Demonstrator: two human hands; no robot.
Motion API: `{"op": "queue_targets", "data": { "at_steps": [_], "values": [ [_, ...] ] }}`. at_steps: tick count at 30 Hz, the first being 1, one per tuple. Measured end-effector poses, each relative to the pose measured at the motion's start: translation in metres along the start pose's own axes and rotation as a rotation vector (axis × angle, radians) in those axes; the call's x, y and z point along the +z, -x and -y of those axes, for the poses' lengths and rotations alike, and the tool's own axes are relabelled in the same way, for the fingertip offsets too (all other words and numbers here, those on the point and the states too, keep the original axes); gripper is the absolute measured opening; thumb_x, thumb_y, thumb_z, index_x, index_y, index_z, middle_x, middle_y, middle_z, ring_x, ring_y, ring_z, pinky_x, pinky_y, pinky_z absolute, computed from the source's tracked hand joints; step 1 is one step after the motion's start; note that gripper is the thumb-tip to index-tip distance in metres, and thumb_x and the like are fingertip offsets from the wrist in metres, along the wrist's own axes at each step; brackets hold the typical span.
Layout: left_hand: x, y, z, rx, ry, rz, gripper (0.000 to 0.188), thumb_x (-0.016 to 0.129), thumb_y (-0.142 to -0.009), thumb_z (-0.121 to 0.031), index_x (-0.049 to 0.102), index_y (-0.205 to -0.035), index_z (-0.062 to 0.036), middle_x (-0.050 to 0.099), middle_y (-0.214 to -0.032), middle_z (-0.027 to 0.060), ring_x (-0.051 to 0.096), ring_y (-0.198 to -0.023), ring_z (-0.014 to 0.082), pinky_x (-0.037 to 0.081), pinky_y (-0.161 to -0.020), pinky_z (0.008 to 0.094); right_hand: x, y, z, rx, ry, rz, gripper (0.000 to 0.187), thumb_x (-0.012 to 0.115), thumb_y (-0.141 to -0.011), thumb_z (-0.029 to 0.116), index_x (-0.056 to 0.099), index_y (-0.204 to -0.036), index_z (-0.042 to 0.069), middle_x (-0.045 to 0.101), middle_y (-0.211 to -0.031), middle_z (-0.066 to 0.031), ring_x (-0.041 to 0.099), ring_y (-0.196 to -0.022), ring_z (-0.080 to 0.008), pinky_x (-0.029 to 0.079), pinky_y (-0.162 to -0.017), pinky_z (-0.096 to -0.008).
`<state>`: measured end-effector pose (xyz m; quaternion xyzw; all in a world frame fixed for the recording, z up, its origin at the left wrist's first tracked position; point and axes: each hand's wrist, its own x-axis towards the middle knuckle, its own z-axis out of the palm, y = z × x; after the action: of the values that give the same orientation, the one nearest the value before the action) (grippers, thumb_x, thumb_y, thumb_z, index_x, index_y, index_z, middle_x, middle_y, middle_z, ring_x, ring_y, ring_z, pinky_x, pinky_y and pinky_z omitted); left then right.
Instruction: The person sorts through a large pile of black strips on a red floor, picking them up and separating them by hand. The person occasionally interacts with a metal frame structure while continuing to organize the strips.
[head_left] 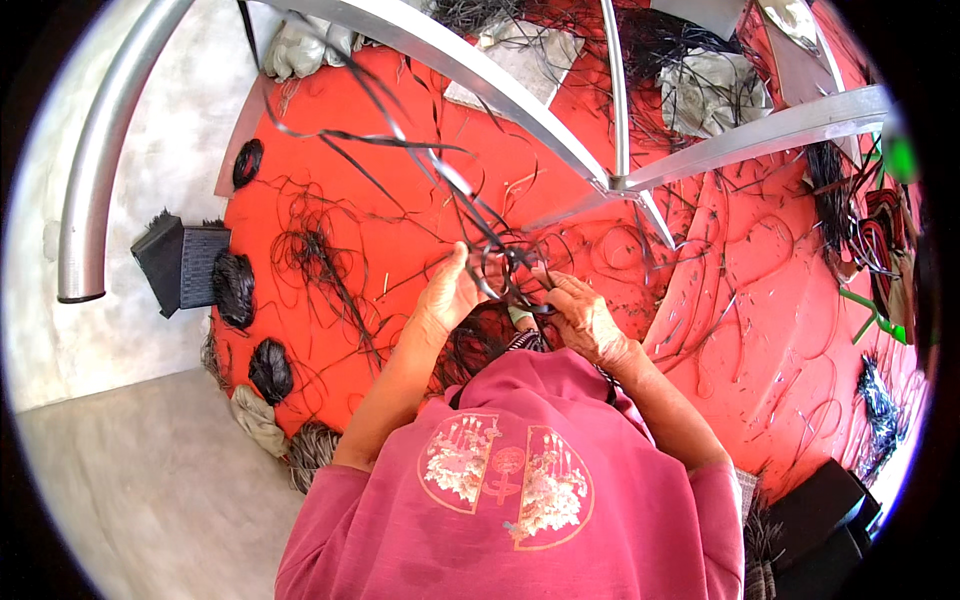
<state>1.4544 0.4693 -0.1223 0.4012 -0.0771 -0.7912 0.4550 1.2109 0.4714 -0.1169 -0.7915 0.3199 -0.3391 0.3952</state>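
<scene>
In front of my chest, a tangle of loops of thin black plastic strip [515,258] hangs between my two hands. My left hand [455,290] is curled at its left side, thumb pointing up, with strip running across the fingers. From the right, my right hand [585,315] pinches the strips with bent fingers, some fingertips being hidden by the loops. Long strands [380,110] rise from the bunch toward the upper left, under the curved silver metal frame [480,80].
A red floor sheet [400,200] is littered with loose black strips [320,250]. Coiled black bundles [233,290] and dark woven boxes [180,262] stand by the left wall. A metal tube [90,200] curves down at upper left. Dark boxes [815,525] lie at lower right.
</scene>
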Motion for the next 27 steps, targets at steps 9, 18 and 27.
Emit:
{"op": "queue_targets", "data": {
  "at_steps": [9, 18, 27],
  "values": [
    [0.031, 0.006, -0.011, 0.095, -0.125, -0.021, 0.018, 0.054, -0.083, -0.005, 0.059, -0.101, -0.0011, 0.062, -0.095, 0.0077, 0.06, -0.08, 0.0156, 0.047, -0.057, 0.0235, 0.0, 0.003, 0.008, -0.079, 0.132, 0.14, 0.035, 0.055, -0.067, -0.004, 0.057, -0.099, 0.009, 0.05, -0.122, -0.0136, 0.049, -0.106, -0.0338, 0.045, -0.085, -0.0389],
    [0.042, 0.024, -0.023, 0.079, -0.093, 0.057, 0.019, 0.044, -0.088, -0.005, 0.056, -0.099, 0.0037, 0.06, -0.092, 0.0182, 0.058, -0.062, 0.0155, 0.035, -0.037, 0.0154, -0.026, -0.001, -0.026, 0.585, -0.841, -0.487, 0.034, 0.061, -0.079, 0.017, 0.055, -0.11, 0.002, 0.058, -0.102, -0.007, 0.055, -0.079, -0.0101, 0.045, -0.067, -0.0226],
    [0.061, 0.026, -0.02, 0.08, -0.048, 0.045, 0.02, 0.047, -0.089, -0.011, 0.056, -0.097, 0.0038, 0.059, -0.092, 0.0194, 0.051, -0.055, 0.013, 0.032, -0.037, 0.0164, 0.033, -0.035, -0.019, 0.704, -1.486, 0.1, 0.039, 0.066, -0.08, 0.036, 0.06, -0.106, 0.006, 0.06, -0.078, -0.0022, 0.057, -0.069, -0.0121, 0.045, -0.063, -0.0246]
  ]
}}
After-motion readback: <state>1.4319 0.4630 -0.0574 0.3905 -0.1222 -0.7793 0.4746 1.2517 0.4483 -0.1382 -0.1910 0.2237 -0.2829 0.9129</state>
